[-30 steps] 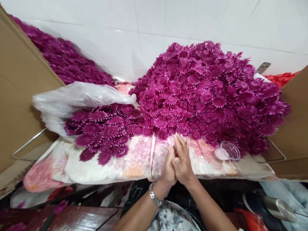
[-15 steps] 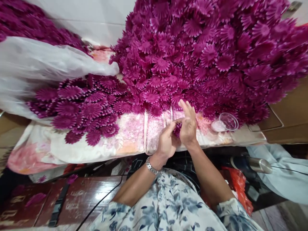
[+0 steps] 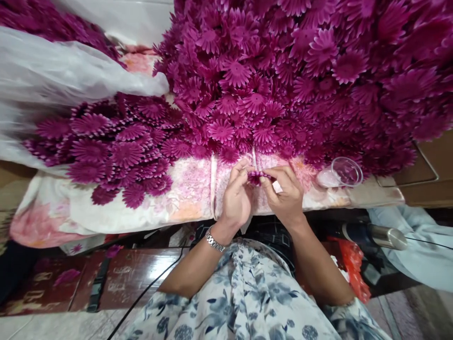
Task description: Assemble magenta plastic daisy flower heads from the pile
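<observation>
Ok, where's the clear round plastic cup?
On the head view's right, the cup is on the floral cloth, right of the right hand, beside the magenta flower pile.

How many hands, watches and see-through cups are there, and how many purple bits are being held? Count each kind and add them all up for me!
Hands: 2, the left hand and the right hand
Watch: 1
Cup: 1
Purple bit being held: 1
Total: 5
The piled flowers overlap too much to count.
</observation>
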A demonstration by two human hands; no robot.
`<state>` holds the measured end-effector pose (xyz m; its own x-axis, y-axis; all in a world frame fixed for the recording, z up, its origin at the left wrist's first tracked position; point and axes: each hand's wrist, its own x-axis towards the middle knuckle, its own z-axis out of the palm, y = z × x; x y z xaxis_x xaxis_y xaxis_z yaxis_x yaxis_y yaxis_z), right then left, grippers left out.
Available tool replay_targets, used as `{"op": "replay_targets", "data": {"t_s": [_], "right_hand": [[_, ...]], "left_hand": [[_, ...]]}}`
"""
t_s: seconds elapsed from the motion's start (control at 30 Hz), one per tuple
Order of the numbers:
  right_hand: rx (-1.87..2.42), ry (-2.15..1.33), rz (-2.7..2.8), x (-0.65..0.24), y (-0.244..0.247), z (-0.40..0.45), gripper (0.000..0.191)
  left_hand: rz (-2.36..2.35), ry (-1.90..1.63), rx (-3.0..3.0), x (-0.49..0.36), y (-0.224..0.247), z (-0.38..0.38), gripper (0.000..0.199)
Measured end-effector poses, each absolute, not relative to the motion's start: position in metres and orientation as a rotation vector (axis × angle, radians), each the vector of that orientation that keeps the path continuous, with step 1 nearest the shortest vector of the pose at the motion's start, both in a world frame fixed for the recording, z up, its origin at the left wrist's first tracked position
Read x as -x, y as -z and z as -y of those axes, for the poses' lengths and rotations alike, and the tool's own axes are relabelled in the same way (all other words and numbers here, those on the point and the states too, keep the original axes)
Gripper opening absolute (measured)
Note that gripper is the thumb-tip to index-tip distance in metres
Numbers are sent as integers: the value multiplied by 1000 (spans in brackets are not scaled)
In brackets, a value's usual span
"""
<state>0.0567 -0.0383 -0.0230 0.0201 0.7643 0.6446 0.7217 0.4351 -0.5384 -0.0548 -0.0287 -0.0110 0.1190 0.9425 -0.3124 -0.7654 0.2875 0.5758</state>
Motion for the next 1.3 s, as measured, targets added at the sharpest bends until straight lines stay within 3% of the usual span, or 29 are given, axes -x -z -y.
{"op": "replay_targets", "data": {"t_s": [0.13,0.27,0.57,0.83,1.2,1.3], "right_hand": [[1280,147,1859,-59,28,42,17],[1154,-84,1945,-59,19,53,16],[1293,-437,1705,-48,23,39,16],[1150,-751,1578,-49,24,42,10],[1214,-507,1668,-46,23,47,8],[1246,-606,1644,-47,21,50,9]], "left_hand": [[-684,-1038,-164,62,8,31,19],[-749,-1081,-192,71,10,30,8],[-737,-1174,-401,72,15,42,31],[-679,-1138,-497,81,23,50,35],[-710,-1111,-565,82,30,52,36],[-705,-1096,-521,82,27,50,34]]}}
